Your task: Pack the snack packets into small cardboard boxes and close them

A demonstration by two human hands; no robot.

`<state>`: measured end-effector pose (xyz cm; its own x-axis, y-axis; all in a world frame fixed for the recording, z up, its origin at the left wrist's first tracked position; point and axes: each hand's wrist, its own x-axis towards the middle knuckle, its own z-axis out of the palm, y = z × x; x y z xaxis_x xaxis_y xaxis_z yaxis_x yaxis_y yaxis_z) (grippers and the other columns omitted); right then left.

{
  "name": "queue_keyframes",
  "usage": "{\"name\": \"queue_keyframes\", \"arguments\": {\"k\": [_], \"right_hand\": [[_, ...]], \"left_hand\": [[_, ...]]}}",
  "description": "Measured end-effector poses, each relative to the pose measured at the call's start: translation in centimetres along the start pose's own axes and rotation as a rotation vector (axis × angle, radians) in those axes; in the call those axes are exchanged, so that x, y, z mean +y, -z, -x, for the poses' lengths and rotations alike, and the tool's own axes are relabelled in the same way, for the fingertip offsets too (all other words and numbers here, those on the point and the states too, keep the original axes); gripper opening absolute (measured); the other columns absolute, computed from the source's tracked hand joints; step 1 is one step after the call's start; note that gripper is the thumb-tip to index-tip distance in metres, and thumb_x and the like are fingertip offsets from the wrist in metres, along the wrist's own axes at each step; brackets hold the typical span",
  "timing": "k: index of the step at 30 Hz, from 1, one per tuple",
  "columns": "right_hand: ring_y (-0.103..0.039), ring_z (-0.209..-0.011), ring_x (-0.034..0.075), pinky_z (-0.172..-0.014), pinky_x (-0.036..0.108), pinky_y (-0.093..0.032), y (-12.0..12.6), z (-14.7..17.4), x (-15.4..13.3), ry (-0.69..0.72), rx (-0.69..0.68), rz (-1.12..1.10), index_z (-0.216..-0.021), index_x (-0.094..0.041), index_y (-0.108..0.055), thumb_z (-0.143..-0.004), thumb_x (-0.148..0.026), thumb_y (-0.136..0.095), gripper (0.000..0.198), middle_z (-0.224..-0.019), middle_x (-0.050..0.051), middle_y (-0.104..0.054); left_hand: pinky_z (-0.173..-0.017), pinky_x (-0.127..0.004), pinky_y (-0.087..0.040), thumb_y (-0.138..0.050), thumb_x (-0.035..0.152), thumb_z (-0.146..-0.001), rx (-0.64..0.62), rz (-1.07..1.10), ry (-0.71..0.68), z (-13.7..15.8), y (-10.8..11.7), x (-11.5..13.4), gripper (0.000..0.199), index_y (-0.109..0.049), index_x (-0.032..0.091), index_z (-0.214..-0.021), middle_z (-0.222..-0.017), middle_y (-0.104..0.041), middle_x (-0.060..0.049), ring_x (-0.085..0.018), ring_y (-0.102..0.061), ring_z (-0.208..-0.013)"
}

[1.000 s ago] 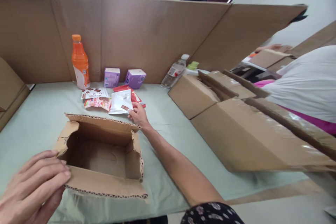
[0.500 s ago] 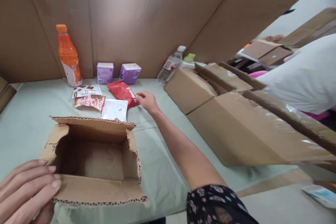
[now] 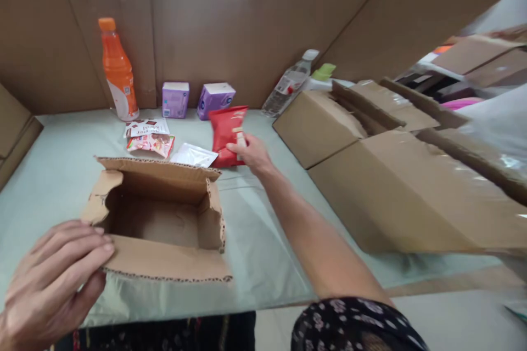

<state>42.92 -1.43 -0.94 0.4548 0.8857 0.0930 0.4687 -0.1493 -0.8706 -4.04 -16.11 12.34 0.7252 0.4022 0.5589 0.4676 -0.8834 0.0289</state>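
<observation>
In the head view my right hand grips a red snack bag by its right edge, tilting it up off the table. My left hand is closed on the front left corner of an open cardboard box, with the thumb under the flap. The box holds nothing that I can see. Just behind it lie a white packet, a pink snack packet and a white packet with brown squares.
An orange drink bottle and two purple tissue packs stand along a cardboard wall. A clear water bottle leans at the back right. Larger cardboard boxes line the right side, with part of another person beyond.
My right hand has taken hold of the red bag and raised it from lying flat, shifting it right. The white packet behind the box has moved slightly. My left hand stays on the box.
</observation>
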Motion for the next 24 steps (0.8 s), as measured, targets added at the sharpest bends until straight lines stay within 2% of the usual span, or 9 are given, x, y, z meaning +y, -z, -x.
{"name": "queue_keyframes", "arguments": {"k": [3, 5, 8, 10, 11, 13, 16, 19, 24], "right_hand": [[-0.052, -0.064, 0.014, -0.062, 0.031, -0.050, 4.3, 3.2, -1.4, 0.110, 0.258, -0.095, -0.078, -0.023, -0.061, -0.075, -0.038, -0.082, 0.026, -0.071, -0.004, -0.060], [-0.058, -0.067, 0.017, -0.065, 0.035, -0.054, 6.7, 5.4, -4.0, 0.238, 0.398, -0.248, -0.081, -0.025, -0.064, -0.073, -0.039, -0.081, 0.024, -0.075, -0.002, -0.062], [-0.067, -0.082, 0.022, -0.079, 0.042, -0.059, 8.8, 9.3, -9.4, 0.452, 0.407, -0.427, -0.093, -0.028, -0.071, -0.074, -0.040, -0.079, 0.024, -0.091, 0.002, -0.069], [-0.070, -0.092, 0.023, -0.091, 0.045, -0.058, 8.9, 12.1, -13.0, 0.625, 0.373, -0.524, -0.098, -0.029, -0.074, -0.075, -0.035, -0.082, 0.025, -0.100, 0.003, -0.072], [-0.070, -0.095, 0.023, -0.096, 0.045, -0.056, 8.6, 13.5, -14.6, 0.682, 0.330, -0.545, -0.100, -0.029, -0.075, -0.077, -0.033, -0.082, 0.024, -0.102, 0.002, -0.073], [-0.070, -0.092, 0.021, -0.093, 0.042, -0.056, 7.4, 16.0, -16.9, 0.739, 0.231, -0.523, -0.099, -0.029, -0.075, -0.084, -0.033, -0.081, 0.017, -0.098, 0.000, -0.073], [-0.063, -0.071, 0.017, -0.071, 0.033, -0.055, 5.2, 18.7, -18.4, 0.786, 0.035, -0.379, -0.097, -0.030, -0.071, -0.091, -0.034, -0.078, 0.011, -0.081, -0.004, -0.069], [-0.062, -0.068, 0.016, -0.065, 0.030, -0.052, 3.5, 19.8, -18.3, 0.899, -0.198, -0.107, -0.092, -0.027, -0.069, -0.096, -0.028, -0.073, 0.005, -0.081, -0.002, -0.070], [-0.064, -0.072, 0.018, -0.073, 0.032, -0.048, 3.4, 19.3, -17.4, 0.963, -0.429, 0.459, -0.085, -0.023, -0.073, -0.102, -0.027, -0.059, 0.023, -0.084, 0.004, -0.076]], "left_hand": [[-0.101, -0.043, -0.065, -0.069, 0.002, -0.088, 0.001, -0.016, -0.015, -0.6, -0.4, 0.6, 0.036, -0.071, 0.022, -0.118, -0.105, -0.085, -0.003, -0.022, -0.081, -0.097], [-0.112, -0.050, -0.059, -0.068, 0.003, -0.090, 0.004, -0.018, -0.001, -0.7, -0.6, 1.0, 0.035, -0.070, 0.023, -0.118, -0.108, -0.085, -0.003, -0.022, -0.082, -0.097], [-0.128, -0.063, -0.040, -0.064, 0.003, -0.092, 0.026, -0.012, 0.058, -1.2, -0.6, 1.5, 0.030, -0.069, 0.024, -0.114, -0.106, -0.086, -0.002, -0.024, -0.083, -0.099], [-0.133, -0.066, -0.030, -0.062, 0.005, -0.094, 0.003, 0.000, 0.065, -1.6, -0.4, 1.5, 0.028, -0.070, 0.025, -0.112, -0.103, -0.086, -0.001, -0.026, -0.083, -0.103], [-0.134, -0.066, -0.027, -0.061, 0.007, -0.094, -0.033, 0.008, 0.051, -1.9, -0.3, 1.3, 0.027, -0.072, 0.025, -0.111, -0.104, -0.086, -0.001, -0.026, -0.082, -0.104], [-0.136, -0.064, -0.024, -0.057, 0.011, -0.094, -0.107, 0.014, 0.024, -2.3, -0.2, 0.9, 0.026, -0.075, 0.025, -0.107, -0.111, -0.085, -0.003, -0.026, -0.081, -0.108], [-0.132, -0.069, -0.029, -0.054, 0.015, -0.091, -0.169, -0.084, 0.020, -2.7, -0.4, 0.4, 0.025, -0.078, 0.021, -0.092, -0.128, -0.080, -0.013, -0.034, -0.074, -0.125], [-0.119, -0.078, -0.042, -0.058, 0.015, -0.083, -0.193, -0.222, 0.067, -2.7, -0.7, 0.4, 0.021, -0.079, 0.018, -0.082, -0.133, -0.075, -0.024, -0.046, -0.068, -0.132], [-0.112, -0.077, -0.049, -0.064, 0.011, -0.075, -0.172, -0.236, 0.168, -2.4, -1.1, 1.3, 0.023, -0.082, 0.015, -0.088, -0.139, -0.069, -0.030, -0.050, -0.068, -0.130]]}}
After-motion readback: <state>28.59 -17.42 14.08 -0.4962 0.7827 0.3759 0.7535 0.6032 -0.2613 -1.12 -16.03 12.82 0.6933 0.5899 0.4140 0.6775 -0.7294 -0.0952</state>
